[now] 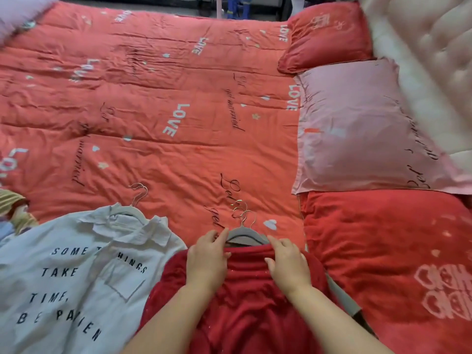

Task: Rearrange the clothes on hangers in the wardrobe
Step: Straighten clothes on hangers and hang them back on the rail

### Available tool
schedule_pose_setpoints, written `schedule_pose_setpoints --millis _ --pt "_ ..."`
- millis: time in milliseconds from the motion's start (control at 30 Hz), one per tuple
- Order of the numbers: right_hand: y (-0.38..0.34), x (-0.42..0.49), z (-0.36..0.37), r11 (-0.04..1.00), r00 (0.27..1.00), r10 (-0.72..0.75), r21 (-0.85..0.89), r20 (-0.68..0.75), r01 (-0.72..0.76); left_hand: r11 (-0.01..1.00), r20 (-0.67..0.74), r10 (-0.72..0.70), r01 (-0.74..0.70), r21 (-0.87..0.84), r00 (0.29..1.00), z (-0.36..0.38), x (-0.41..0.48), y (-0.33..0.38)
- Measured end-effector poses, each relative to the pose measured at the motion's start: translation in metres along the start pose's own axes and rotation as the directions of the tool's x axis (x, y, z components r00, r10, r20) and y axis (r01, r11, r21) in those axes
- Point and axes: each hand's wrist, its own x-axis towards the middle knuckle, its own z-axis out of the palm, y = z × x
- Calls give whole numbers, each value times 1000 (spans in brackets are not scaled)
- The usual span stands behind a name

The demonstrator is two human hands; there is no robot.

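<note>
A dark red garment (245, 302) lies on the bed at the bottom middle, on a grey hanger (246, 235) with metal hooks. My left hand (208, 261) pinches the garment's top edge at the hanger's left shoulder. My right hand (288, 264) pinches the same edge at the hanger's right shoulder. To the left lies a white shirt (76, 274) with black printed words, on a pale hanger (130, 212) whose hook points up the bed.
An orange-red quilt (153, 98) covers the bed. A red pillow (329, 34) and a pink pillow (362, 129) lie at the right by a cream padded headboard (434, 60). A red blanket (396, 251) lies lower right. More clothes (12, 213) sit at the left edge.
</note>
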Motion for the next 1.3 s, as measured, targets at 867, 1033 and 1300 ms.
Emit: schedule_pose_setpoints --millis 867,1033,1300 --pt "-174 -134 -67 923 922 -385 7 -40 386 981 -231 -67 107 162 971 -170 -181 -80" --pt "-266 -187 -61 866 864 -500 -31 -60 500 969 -316 -143 197 148 938 -219 -255 -151" --pt "-444 -290 -7 780 779 -625 -97 -58 618 948 -383 -207 281 150 900 -291 -387 -312"
